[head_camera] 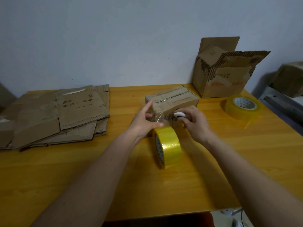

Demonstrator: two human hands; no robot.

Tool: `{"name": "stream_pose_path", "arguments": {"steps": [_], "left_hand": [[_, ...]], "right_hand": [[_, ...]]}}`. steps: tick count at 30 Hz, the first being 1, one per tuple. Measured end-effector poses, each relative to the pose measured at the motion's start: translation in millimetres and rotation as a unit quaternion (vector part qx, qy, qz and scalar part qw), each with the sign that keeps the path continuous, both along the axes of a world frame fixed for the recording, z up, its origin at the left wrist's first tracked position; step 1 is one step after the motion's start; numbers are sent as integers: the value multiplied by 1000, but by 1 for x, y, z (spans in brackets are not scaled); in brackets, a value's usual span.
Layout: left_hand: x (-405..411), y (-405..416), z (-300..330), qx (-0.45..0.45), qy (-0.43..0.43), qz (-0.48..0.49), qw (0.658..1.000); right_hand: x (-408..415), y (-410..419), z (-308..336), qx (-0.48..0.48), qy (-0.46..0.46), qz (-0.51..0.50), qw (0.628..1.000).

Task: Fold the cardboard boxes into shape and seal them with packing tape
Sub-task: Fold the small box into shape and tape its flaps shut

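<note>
Far left of table (65,177): stack of flattened cardboard boxes (62,113), not yet folded, well apart from the working area. No risk there beyond remaining undone.

Centre: small closed box (172,102) on table, tape already along top seam. Left hand (144,122) at near-left corner of small box; index finger extended upward along the corner, thumb and other fingers pinching a clear stretch of tape (158,117) pulled taut between box face and tape roll (167,146). Roll standing on edge just in front of box, touching table, not held.

Risk 1: roll on edge, free to tip or roll if strip jerked; would slacken or twist the strip.
Risk 2: strip pinched only at one side; loss of tension likely to let tape fold on itself or wrinkle against box face, giving a weak seal.

Right of centre: right hand (195,123) with fingers curled round a small white cutter (179,114), tip at box front, just beside the strip. Blade not discernible.

Risk 3: cutter close to left fingertips; slip toward them probable cause of a nick.
Risk 4: cut into cardboard instead of tape if angled inward.

Far right: open taller box (219,76) at back, flaps up, unsealed; second tape roll (241,107) lying flat near table edge.
</note>
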State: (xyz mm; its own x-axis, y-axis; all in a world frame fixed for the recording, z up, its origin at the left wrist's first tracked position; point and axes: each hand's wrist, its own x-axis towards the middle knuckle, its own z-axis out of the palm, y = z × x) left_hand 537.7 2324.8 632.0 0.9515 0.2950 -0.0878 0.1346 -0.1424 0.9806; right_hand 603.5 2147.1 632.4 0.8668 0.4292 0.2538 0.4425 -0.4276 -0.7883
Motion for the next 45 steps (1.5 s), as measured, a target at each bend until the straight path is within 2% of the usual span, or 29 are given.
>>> {"name": "stream_pose_path", "arguments": {"steps": [3, 6, 12, 16, 18, 22, 25, 28, 30, 31, 33, 34, 35, 38, 40, 42, 45], "left_hand": [[-1, -2, 2, 0, -7, 6, 1000], [-1, -3, 2, -2, -2, 9, 1000], [-1, -2, 3, -8, 4, 1, 1000], [2, -2, 3, 15, 3, -11, 1000], [2, -1, 1, 21, -1, -8, 1000], [3, 2, -2, 22, -1, -13, 1000], [3, 3, -2, 23, 4, -16, 1000], [4, 3, -3, 23, 6, -17, 1000], [4, 3, -2, 22, 7, -17, 1000], [3, 2, -2, 23, 7, -17, 1000], [3, 2, -2, 27, 7, -16, 999], [3, 2, -1, 26, 7, -15, 1000], [2, 2, -1, 22, 7, -14, 1000], [0, 2, 0, 9, 9, -17, 1000], [-2, 1, 1, -2, 7, -17, 1000], [-2, 1, 1, -13, 6, -11, 1000], [-5, 0, 3, -35, 22, -16, 999]], "right_hand": [[-5, 10, 16, -48, -73, 72, 994], [-12, 19, 25, -73, -134, 104, 983], [-16, 23, 25, -148, -217, 105, 959], [-13, 13, 26, -167, -231, 73, 956], [-9, 7, 24, -142, -188, 55, 970], [4, -5, 10, -45, 13, 28, 998], [6, -13, -19, -89, 147, 12, 985], [4, -17, -35, -150, 184, -2, 971], [5, -15, -32, -165, 146, -4, 975], [6, -12, -28, -162, 89, -18, 983], [7, -1, -10, -115, -82, -64, 988], [8, 7, 1, -76, -151, -60, 984], [10, 16, 10, -55, -183, -26, 981], [18, 39, 19, -127, -132, 98, 978], [23, 45, 17, -132, -77, 104, 983], [28, 46, 15, -87, -45, 97, 990], [28, 46, 11, -79, -54, 78, 992]]}}
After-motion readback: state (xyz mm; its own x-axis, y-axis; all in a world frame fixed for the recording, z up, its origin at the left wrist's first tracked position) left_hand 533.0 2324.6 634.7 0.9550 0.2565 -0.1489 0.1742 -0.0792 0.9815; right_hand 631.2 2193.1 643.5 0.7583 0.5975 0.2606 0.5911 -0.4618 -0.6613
